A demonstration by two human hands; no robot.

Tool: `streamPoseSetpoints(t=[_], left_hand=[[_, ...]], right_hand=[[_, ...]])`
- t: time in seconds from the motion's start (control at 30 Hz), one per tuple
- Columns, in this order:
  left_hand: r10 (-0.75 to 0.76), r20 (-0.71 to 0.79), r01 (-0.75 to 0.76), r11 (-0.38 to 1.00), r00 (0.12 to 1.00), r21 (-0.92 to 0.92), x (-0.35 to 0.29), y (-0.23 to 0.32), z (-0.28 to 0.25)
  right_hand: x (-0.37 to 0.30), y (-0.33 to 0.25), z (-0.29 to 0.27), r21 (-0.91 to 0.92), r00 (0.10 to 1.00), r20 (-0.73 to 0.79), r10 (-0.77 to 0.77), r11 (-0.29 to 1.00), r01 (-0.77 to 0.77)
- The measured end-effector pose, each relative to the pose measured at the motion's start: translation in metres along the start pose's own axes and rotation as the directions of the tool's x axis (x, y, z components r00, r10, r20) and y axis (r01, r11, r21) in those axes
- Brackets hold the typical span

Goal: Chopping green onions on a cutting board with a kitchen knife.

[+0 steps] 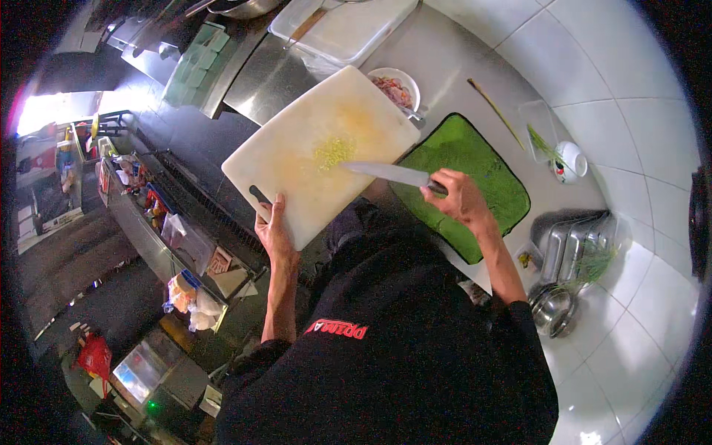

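Observation:
My left hand [274,233] grips a white cutting board [274,148] by its lower left edge, thumb on top. The board is lifted off the counter and tilted. A small heap of finely chopped pale green bits [335,153] lies on its middle, around faint yellow stains. In my right hand [466,199] is a kitchen knife [389,173], closed around its dark handle. The blade points left over the board, its tip beside the chopped heap. Next to my left fingers a short black piece [259,194] shows at the board's edge; its kind is unclear.
A green dark-rimmed mat [467,185] covers part of the steel counter. Beyond the board stand a white bowl of reddish pieces [397,85] and a clear tray [348,33]. Toward the tiled wall are a long stalk [497,113], a white cup [569,163] and metal bowls [552,308].

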State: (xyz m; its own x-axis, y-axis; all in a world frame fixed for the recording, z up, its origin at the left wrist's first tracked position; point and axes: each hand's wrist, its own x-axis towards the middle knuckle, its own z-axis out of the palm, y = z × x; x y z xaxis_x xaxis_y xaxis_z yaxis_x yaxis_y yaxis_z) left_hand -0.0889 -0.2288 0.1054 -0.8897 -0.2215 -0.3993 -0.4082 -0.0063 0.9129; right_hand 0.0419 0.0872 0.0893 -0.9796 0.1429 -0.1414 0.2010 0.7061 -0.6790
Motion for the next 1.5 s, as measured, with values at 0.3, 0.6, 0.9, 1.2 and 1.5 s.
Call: streamPoseSetpoints(t=[0.3, 0.6, 0.9, 1.2, 1.5], left_hand=[[-0.026, -0.012, 0.026, 0.999, 1.000, -0.027, -0.015, 0.016, 0.010], [-0.021, 0.046, 0.022, 1.000, 0.999, -0.020, -0.010, 0.016, 0.005], [-0.024, 0.073, 0.029, 0.998, 0.997, -0.064, -0.010, 0.033, 0.007], [-0.013, 0.116, 0.015, 1.000, 0.993, -0.021, -0.006, 0.046, 0.016], [0.023, 0.156, -0.018, 0.999, 0.988, -0.037, 0.001, 0.045, 0.021]], right_hand=[[0.040, 0.034, -0.008, 0.040, 0.996, -0.060, 0.064, 0.997, -0.062], [0.079, 0.060, -0.016, -0.096, 0.981, -0.136, 0.137, 0.984, -0.151], [0.030, -0.005, -0.032, -0.027, 0.988, -0.056, 0.144, 0.989, -0.145], [-0.011, -0.048, -0.010, 0.140, 1.000, 0.030, 0.002, 0.990, -0.006], [0.033, 0.006, -0.007, 0.092, 0.994, 0.003, 0.112, 0.989, -0.112]])
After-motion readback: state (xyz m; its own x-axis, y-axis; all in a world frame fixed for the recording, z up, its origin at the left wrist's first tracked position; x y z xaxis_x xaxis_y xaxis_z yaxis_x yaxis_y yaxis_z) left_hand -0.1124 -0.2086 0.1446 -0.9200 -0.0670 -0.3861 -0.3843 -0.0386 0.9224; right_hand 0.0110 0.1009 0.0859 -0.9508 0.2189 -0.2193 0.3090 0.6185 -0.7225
